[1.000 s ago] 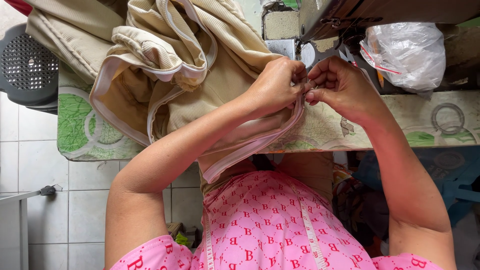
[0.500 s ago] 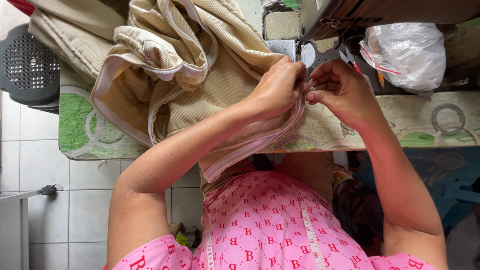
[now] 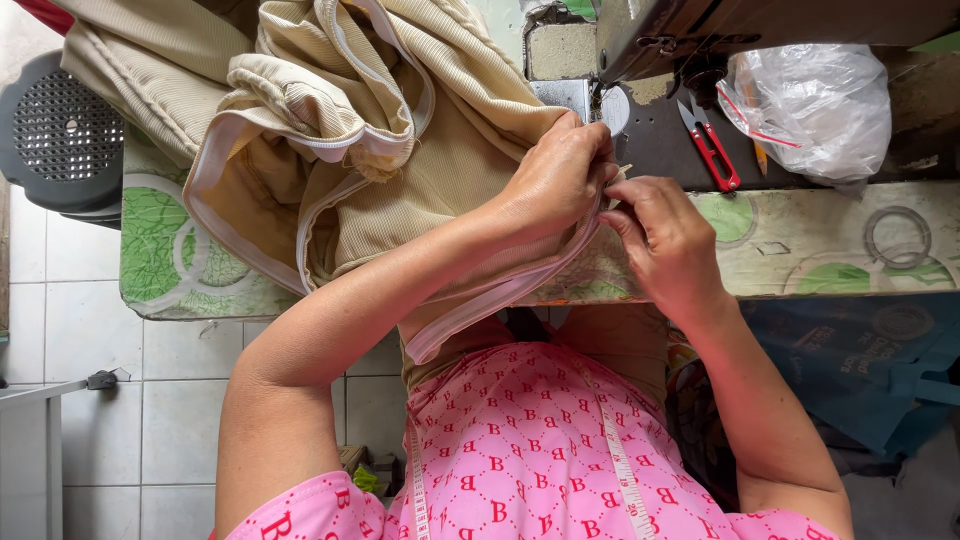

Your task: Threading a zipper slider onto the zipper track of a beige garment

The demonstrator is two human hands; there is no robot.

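The table (image 3: 830,255), covered in a worn green-and-cream print, carries nearly everything here, with the dark machine (image 3: 700,30) at its far edge. Heaped over the table's left half is the fabric (image 3: 400,130), a beige ribbed cloth edged with pale piping (image 3: 500,300); part of it hangs over the near edge toward the person's lap. It looks soft and limp, light for its bulk, and apt to slide and sag under its own weight, so the heap needs the table's support while only the edge is handled. The piping looks like the firmest part, and the best place to take hold is there, close to the machine.

A crumpled plastic bag (image 3: 815,105) lies at the right, beside red-handled snips (image 3: 712,150) on the machine bed.

The left hand (image 3: 555,180) lies curled over the fabric just in front of the machine, fingers closed down on the edge, pinning it. The right hand (image 3: 665,235) meets it from the right, thumb and fingertips pinched narrow on the same edge; whether they also hold something small I cannot tell.

A tape measure (image 3: 620,460) hangs over the pink shirt.
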